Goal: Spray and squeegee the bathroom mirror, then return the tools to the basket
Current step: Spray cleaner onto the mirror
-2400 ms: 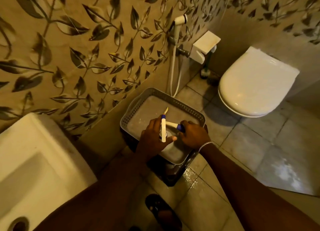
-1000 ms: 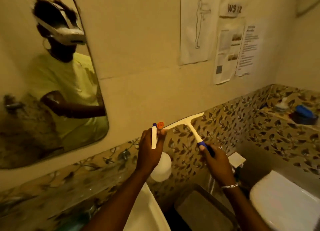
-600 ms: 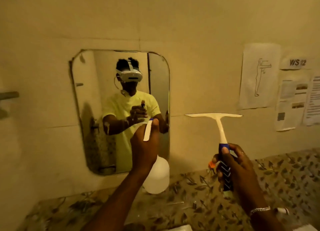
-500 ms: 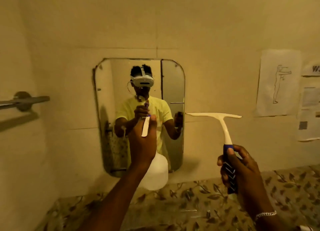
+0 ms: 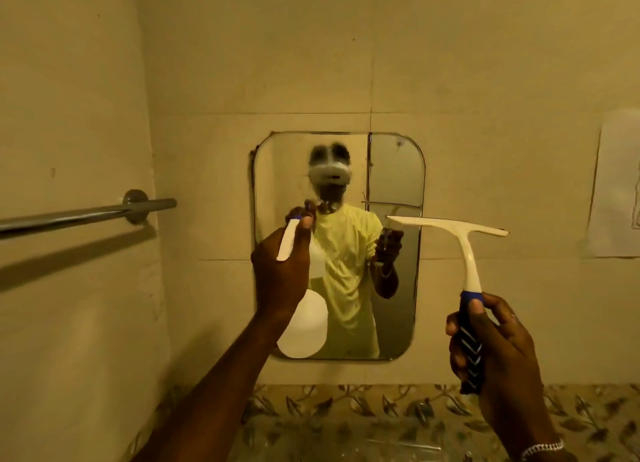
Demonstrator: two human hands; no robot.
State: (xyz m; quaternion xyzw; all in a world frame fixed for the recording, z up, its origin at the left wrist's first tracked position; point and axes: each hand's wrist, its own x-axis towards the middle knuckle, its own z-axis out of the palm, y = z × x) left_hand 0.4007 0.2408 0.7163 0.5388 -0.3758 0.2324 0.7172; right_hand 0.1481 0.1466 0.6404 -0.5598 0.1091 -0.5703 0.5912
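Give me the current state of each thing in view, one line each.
White plastic spray bottle: raised at the mirror, gripped by left hand.
White squeegee with blue handle: upright, blade off the glass, gripped by right hand.
Rounded wall mirror: droplets in the middle.
Metal towel bar: bare.

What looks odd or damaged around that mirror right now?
The mirror looks wet: streaks and droplets blur the reflection in its upper middle. Its top left edge looks chipped or rough. Otherwise nothing stands out; the hands hold the spray bottle and squeegee clear of the glass.
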